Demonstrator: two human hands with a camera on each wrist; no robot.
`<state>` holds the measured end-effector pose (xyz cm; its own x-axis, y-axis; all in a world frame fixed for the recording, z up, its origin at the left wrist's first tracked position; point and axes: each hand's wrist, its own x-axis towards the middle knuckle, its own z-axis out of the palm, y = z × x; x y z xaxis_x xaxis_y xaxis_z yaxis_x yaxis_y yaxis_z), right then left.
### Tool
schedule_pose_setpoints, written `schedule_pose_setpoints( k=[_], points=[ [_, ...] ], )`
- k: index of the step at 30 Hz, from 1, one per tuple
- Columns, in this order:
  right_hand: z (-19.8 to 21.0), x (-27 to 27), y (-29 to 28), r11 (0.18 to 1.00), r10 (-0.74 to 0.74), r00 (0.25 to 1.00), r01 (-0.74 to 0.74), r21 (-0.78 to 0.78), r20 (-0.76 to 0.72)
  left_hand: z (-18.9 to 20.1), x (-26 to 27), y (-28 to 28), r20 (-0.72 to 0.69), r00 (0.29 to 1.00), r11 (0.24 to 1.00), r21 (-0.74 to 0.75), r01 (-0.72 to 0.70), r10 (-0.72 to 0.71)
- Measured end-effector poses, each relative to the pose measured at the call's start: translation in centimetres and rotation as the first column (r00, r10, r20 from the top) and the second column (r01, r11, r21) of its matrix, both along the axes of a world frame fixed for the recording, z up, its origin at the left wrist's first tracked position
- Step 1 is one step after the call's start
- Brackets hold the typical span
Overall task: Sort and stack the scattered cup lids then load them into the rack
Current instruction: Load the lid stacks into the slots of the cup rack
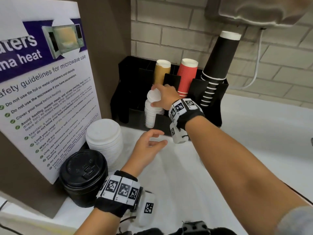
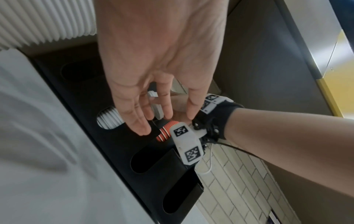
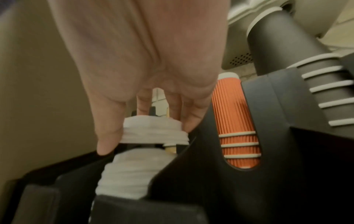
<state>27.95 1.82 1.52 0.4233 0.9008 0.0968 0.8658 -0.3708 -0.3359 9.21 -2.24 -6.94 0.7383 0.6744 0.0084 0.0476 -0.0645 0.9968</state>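
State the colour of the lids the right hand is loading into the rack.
White lids, clearest in the head view.

- Your white counter (image 1: 237,150) carries the black rack (image 1: 213,114) at the back.
- At its left stand a white lid stack (image 1: 105,141) and a black lid stack (image 1: 83,175), just beside each other.

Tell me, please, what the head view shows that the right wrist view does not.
Only the head view shows the left hand open above the counter, the loose white lid stack and the black lids. Only the right wrist view shows the gap between the held white lids and the racked stack. Both show the right hand, rack and red cups.
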Motion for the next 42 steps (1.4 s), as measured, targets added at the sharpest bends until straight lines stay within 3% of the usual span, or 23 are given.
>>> schedule_pose_setpoints(
  k=[17, 21, 24, 26, 29, 32, 34, 37, 42],
  points=[
    [-1.5, -2.2, -0.6, 0.998, 0.015, 0.988, -0.006, -0.061, 0.153, -0.3, -0.3, 0.4, -0.034, 0.999, 1.0, -0.019, -0.017, 0.016],
    [0.0, -2.1, -3.7, 0.978, -0.055, 0.998, 0.053, 0.203, 0.004, -0.1, -0.2, 0.3, -0.023, 1.0, 1.0, -0.01, -0.01, 0.01],
    [0.5, -1.0, -8.5, 0.892, -0.12, 0.979, 0.179, 0.416, -0.163, 0.2, -0.4, 0.2, -0.004, 1.0, 1.0, -0.018, -0.014, 0.014],
    [0.0, 0.0, -12.6, 0.829, -0.205, 0.929, 0.332, 0.45, -0.307, 0.4, -0.6, 0.3, 0.006, 1.0, 1.0, -0.022, -0.021, 0.021],
    [-2.0, 1.6, -18.3, 0.821, -0.419, 0.805, 0.533, 0.202, -0.419, 0.7, -0.8, 0.2, 0.015, 1.0, 1.0, -0.018, -0.016, 0.017],
    [-4.5, 2.3, -21.7, 0.79, -0.61, 0.718, 0.582, -0.192, -0.335, 0.9, -0.9, -0.1, 0.015, 1.0, 1.0, -0.006, -0.009, 0.009],
    [-5.7, 1.9, -22.6, 0.758, -0.646, 0.713, 0.558, -0.337, -0.272, 1.0, -0.8, -0.3, 0.014, 1.0, 1.0, 0.002, 0.006, -0.006],
    [-7.0, 1.3, -22.8, 0.759, -0.628, 0.726, 0.493, -0.424, -0.281, 1.0, -0.5, -0.7, 0.014, 0.999, 1.0, 0.003, 0.029, -0.029],
    [-7.2, 1.1, -21.8, 0.773, -0.599, 0.766, 0.475, -0.421, -0.236, 0.9, -0.4, -1.2, 0.02, 0.999, 0.999, 0.006, 0.04, -0.041]
  ],
)
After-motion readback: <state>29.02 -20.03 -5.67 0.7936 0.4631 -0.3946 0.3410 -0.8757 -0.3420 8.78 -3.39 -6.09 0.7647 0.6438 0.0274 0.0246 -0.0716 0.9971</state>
